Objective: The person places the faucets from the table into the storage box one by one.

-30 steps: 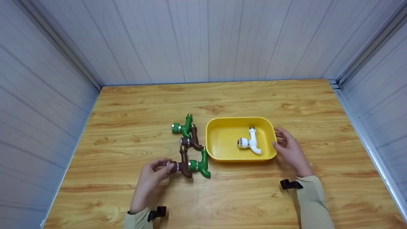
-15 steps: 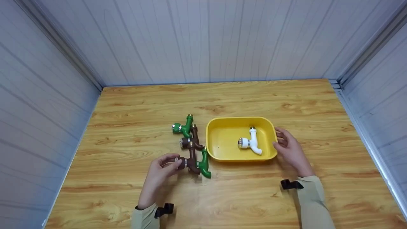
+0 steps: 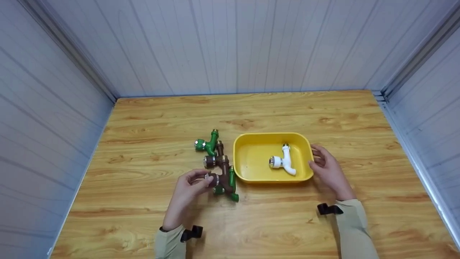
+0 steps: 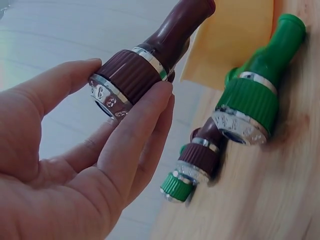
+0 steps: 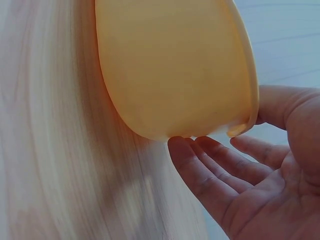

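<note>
My left hand (image 3: 188, 187) pinches the handle of a brown tap (image 4: 135, 75) between thumb and fingers. The left wrist view shows this tap lifted off the table. In the head view it overlaps a green tap (image 3: 233, 185) lying close to the tub's near left corner. Beyond lie a second brown tap (image 3: 210, 161) and another green tap (image 3: 210, 145). My right hand (image 3: 329, 172) holds the right end of a yellow plastic tub (image 5: 175, 65), thumb at the rim and fingers against the outer wall. Inside the tub (image 3: 251, 178) lies a white tap (image 3: 286, 160).
The wood-grain tabletop (image 3: 273, 223) carries everything. A panelled wall (image 3: 230, 46) rises along its back edge, with side walls at left (image 3: 46, 118) and right (image 3: 431, 90). Dark wrist mounts (image 3: 191, 233) stick out from both sleeves.
My left hand has moved right and slightly away from me with the brown tap, which now passes over the near green tap. The right hand and the tub have stayed in place.
</note>
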A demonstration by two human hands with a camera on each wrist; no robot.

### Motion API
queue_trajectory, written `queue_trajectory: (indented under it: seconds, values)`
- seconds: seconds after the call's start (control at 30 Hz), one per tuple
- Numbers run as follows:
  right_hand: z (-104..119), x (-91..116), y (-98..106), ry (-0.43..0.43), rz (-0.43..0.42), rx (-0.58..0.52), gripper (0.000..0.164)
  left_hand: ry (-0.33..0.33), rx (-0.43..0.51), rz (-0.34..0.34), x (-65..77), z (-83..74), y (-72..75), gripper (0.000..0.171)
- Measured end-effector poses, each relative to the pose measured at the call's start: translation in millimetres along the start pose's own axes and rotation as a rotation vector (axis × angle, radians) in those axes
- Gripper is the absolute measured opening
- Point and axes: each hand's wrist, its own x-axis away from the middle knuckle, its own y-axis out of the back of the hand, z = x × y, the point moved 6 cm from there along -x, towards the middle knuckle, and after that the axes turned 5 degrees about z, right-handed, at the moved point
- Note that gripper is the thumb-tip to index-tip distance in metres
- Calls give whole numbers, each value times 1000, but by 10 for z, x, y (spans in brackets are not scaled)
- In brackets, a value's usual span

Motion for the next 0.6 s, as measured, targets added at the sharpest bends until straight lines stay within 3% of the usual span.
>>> queue_trajectory:
  seconds: [0.6]
  values:
    - [17,-1,21,27,-17,33,54,1,-53,50,-114,-35,-204,41]
